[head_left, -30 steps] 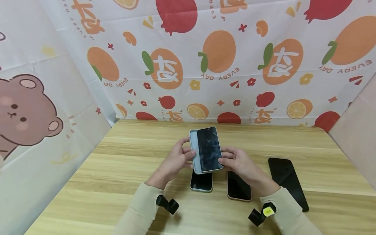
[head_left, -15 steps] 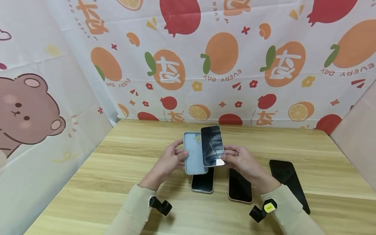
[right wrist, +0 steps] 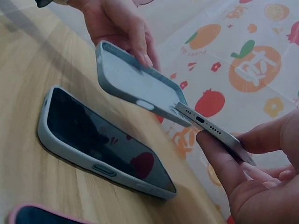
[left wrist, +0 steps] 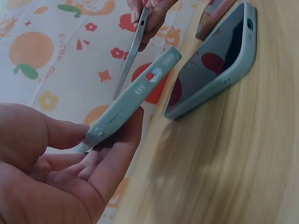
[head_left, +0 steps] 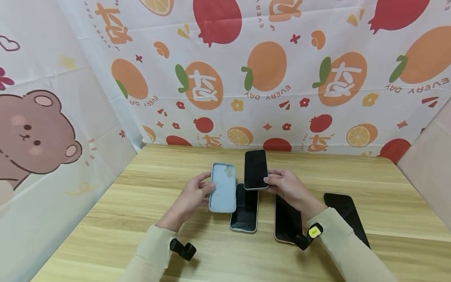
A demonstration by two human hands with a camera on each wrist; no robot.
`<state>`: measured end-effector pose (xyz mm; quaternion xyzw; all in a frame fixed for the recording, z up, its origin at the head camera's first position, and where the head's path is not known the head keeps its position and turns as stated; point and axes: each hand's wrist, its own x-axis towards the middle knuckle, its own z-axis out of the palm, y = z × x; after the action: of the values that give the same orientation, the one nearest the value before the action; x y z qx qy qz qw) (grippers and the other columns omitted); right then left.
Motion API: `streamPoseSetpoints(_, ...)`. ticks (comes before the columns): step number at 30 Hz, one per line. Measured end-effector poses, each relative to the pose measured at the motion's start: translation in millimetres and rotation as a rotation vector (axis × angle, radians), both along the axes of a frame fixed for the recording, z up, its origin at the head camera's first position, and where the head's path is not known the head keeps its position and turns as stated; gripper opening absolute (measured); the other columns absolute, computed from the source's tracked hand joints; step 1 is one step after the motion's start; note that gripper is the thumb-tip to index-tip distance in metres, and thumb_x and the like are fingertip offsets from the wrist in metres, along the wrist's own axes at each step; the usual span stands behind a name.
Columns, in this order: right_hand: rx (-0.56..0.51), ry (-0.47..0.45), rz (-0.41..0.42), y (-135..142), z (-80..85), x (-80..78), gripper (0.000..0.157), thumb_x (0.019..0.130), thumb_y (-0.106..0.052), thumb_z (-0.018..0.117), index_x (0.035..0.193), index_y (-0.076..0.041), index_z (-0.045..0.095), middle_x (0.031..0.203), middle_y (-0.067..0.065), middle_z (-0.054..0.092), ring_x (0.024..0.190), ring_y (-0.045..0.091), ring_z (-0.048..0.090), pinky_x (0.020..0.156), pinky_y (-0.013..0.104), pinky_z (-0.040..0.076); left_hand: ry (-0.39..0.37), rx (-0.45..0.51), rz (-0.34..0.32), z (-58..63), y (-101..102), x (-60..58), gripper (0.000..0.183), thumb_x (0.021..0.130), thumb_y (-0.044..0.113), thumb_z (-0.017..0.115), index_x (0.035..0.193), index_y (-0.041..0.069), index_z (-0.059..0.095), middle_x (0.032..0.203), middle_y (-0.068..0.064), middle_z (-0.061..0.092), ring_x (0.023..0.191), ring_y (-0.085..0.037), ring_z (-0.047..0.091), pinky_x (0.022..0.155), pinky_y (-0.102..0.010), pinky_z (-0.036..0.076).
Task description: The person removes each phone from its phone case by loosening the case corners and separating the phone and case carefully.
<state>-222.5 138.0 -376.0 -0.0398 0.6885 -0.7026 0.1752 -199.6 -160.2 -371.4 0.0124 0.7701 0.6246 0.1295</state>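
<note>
A light blue phone case point(head_left: 222, 190), its hollow inner side up, is gripped at its left edge by my left hand point(head_left: 189, 197). The thumb lies on the rim, and the fingers are beneath, as the left wrist view shows. My right hand point(head_left: 289, 188) pinches a bare phone point(head_left: 256, 170) with a dark screen by its right edge. Case and phone are apart, both held above the table. Below them lies a phone in a pale case point(head_left: 244, 219), screen up. In the right wrist view the charging port of the bare phone point(right wrist: 208, 125) shows.
A phone in a pink-edged case point(head_left: 286, 219) lies on the wooden table point(head_left: 116, 219), under the right wrist. Farther right is a larger black phone-like slab point(head_left: 343, 209), partly hidden by the sleeve. A fruit-print cloth point(head_left: 218, 90) hangs behind the table.
The phone has come out of the light blue case. My left hand has carried the case left and slightly down, while the right hand holds the phone to the right of it.
</note>
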Motion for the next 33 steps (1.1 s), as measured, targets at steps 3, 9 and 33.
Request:
streamPoseSetpoints(3,-0.005,-0.010,-0.011,-2,-2.3,-6.0,0.059,0.101,-0.011,0.054,0.151,0.007,0.028,0.147,0.025,0.047,0.102,0.011,0.061,0.084,0.020,0.056,-0.001,-0.037,0.007,-0.8,-6,1.0,0.051,0.106,0.016,0.046,0.154,0.011,0.031,0.128,-0.022,0.057,0.097,-0.022,0.067,0.079,-0.039,0.059)
streamPoseSetpoints(9,-0.064,-0.031,-0.031,-7,-8.0,-19.3,0.047,0.102,-0.009,0.053,0.144,0.008,0.041,0.131,0.023,0.057,0.094,0.011,0.067,0.089,0.027,0.056,-0.007,-0.106,0.017,-4.3,-19,5.7,0.049,0.105,0.017,0.048,0.151,0.005,0.036,0.123,-0.022,0.060,0.092,-0.021,0.068,0.076,-0.038,0.060)
streamPoseSetpoints(33,0.010,-0.029,-0.068,-21,-34.0,-55.3,0.041,0.100,-0.001,0.051,0.137,0.013,0.043,0.110,0.016,0.056,0.081,0.009,0.064,0.075,0.021,0.058,0.115,-0.495,0.057,-19.0,-35,9.5,0.041,0.099,0.009,0.058,0.137,-0.003,0.053,0.112,-0.021,0.068,0.080,-0.018,0.066,0.058,-0.031,0.057)
